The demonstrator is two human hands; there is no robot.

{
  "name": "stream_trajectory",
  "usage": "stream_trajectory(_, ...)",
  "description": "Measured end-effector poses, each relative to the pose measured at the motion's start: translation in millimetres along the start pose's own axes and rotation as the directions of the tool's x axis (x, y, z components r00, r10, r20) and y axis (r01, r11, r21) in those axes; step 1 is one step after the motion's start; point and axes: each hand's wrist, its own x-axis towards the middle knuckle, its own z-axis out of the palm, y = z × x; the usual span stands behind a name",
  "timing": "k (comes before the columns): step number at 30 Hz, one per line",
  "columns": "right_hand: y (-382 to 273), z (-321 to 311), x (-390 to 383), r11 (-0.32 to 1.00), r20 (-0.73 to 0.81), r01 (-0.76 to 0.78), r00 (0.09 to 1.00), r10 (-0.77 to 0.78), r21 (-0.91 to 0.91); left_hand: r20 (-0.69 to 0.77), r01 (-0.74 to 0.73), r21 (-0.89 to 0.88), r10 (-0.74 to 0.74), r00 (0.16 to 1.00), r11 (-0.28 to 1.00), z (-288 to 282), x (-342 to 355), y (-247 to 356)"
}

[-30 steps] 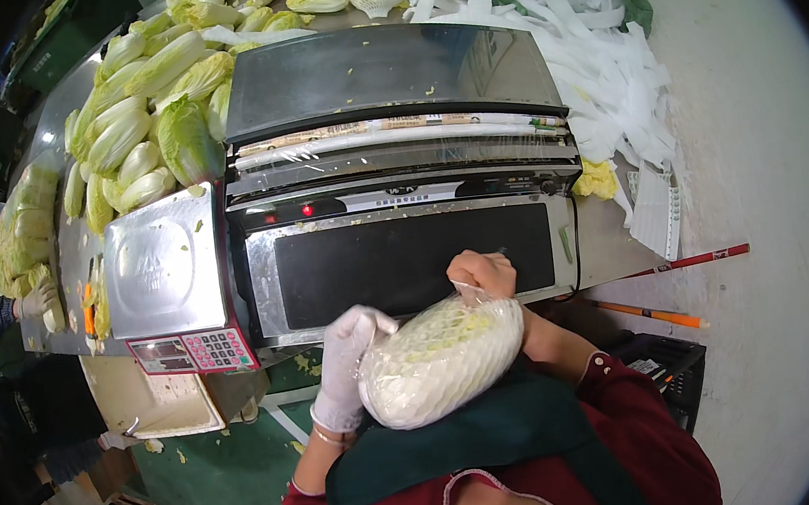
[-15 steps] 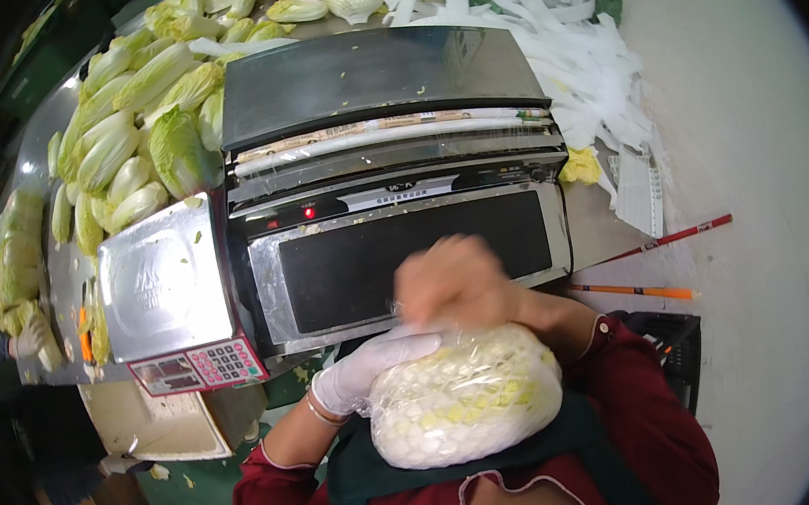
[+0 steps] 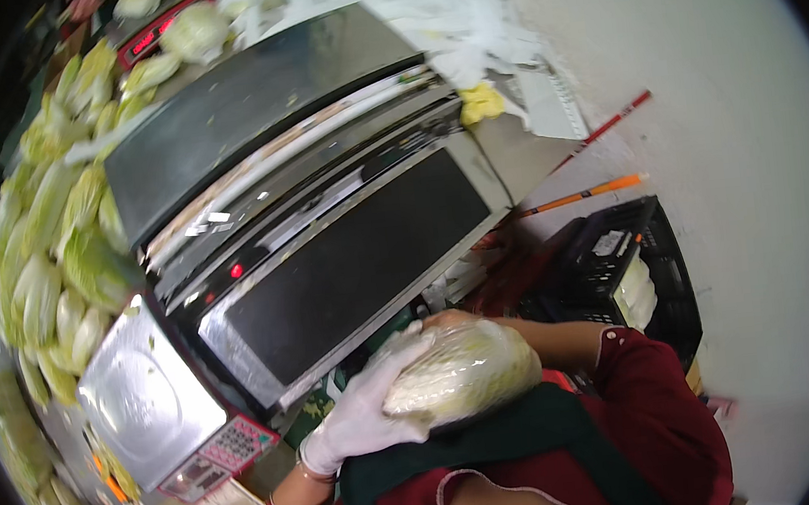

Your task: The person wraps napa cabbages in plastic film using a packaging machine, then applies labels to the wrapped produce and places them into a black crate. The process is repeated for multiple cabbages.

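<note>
A napa cabbage (image 3: 474, 367) in clear plastic film lies close against my apron, pale with yellow-green leaves. Its left end is gripped by my left hand (image 3: 371, 407) in a white glove, thumb and fingers round it. My bare right hand (image 3: 448, 318) is pressed to the far side of the same cabbage; most of its fingers are hidden behind it. Just beyond my hands stands the film-wrapping machine (image 3: 357, 267), with a black plate, a film roll and a red light.
A scale (image 3: 144, 375) stands left of the machine, beside piled unwrapped napa cabbages (image 3: 55, 267). White foam netting (image 3: 470, 22) is heaped at the far side. At right, a black crate (image 3: 658, 306) holds pale wrapped produce; orange (image 3: 584, 194) and red (image 3: 607, 128) rods jut out.
My view has swung right, bringing the crate into sight. The right hand, blurred above the cabbage before, is now at its far side. The cabbage has turned between my hands.
</note>
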Motion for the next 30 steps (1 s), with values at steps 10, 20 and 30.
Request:
stream_trajectory(10, 44.8, 33.6, -105.2, 0.71, -0.652, 0.683, 0.462, -0.601, -0.171, -0.556, -0.114, -0.467, -0.192, 0.809, 0.877, 113.2, 57.3, -71.1)
stream_trajectory(20, 168.8, -13.9, -389.2, 0.103, -0.937, 0.938, -0.313, -0.153, -0.33, 0.496, -0.214, 0.2, 0.09, 0.864, 0.956, 298.7, 231.6, -37.7)
stream_trajectory(30, 369.3, -98.4, -659.9, 0.589, -0.572, 0.613, -0.768, 0.288, -0.527, 0.266, 0.372, 0.176, -0.408, 0.873, 0.911, 370.4, 252.8, -95.1)
